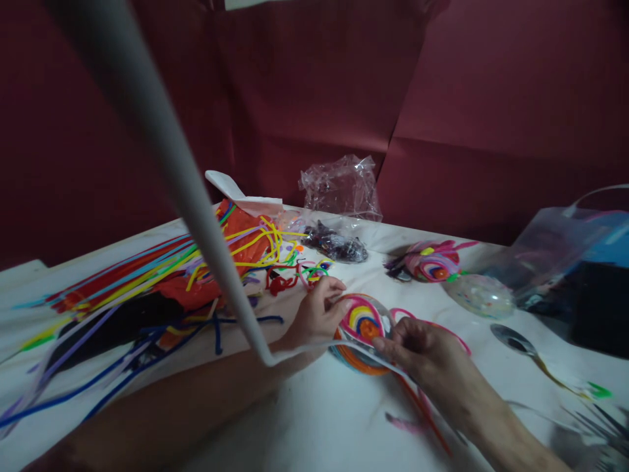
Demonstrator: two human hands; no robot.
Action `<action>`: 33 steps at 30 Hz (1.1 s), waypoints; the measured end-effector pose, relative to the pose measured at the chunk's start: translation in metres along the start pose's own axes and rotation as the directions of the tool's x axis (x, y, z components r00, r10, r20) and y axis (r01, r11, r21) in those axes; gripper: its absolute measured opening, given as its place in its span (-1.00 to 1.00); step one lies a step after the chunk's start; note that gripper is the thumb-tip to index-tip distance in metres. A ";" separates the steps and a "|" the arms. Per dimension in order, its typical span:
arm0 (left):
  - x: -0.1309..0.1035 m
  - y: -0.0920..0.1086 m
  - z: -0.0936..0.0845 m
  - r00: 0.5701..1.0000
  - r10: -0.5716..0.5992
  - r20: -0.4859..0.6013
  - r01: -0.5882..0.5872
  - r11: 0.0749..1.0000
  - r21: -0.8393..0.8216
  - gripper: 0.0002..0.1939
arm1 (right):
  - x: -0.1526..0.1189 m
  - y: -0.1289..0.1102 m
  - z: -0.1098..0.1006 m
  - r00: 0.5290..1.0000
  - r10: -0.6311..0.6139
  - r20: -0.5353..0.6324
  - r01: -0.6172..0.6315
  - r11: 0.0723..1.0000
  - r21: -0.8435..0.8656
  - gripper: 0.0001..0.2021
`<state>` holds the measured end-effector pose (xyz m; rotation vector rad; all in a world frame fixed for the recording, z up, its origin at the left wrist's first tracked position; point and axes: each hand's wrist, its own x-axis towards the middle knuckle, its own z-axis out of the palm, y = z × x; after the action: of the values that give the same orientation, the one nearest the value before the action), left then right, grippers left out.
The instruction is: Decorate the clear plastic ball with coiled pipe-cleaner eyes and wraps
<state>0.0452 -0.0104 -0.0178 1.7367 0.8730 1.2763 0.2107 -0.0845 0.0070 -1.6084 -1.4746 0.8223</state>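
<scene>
A round disc stands tilted between my hands, its rim wound with orange pipe cleaner. Coiled pipe cleaners in pink, yellow, blue and orange lie on its face. My left hand grips the disc at its left edge, thumb and fingers bent. At the right edge, my right hand is closed in a pinch on a pink pipe cleaner that loops out behind the fingers; its exact grip is partly hidden. A red strand hangs below the right hand.
A blurred white cable crosses close in front. Many loose pipe cleaners spread at left. Behind are a clear plastic bag, a dark wrapped bundle and a pink decorated piece. A tape roll and scissors-like dark blades lie right.
</scene>
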 end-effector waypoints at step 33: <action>-0.017 0.027 0.001 0.991 -0.029 0.132 -0.005 0.968 0.250 -0.49 | 0.026 0.001 -0.057 0.999 -0.033 0.004 0.033 0.984 -0.173 -0.66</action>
<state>0.0442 -0.0375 -0.0011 1.9864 0.9973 1.0615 0.2636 -0.0653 0.0351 -1.7047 -1.6059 0.6918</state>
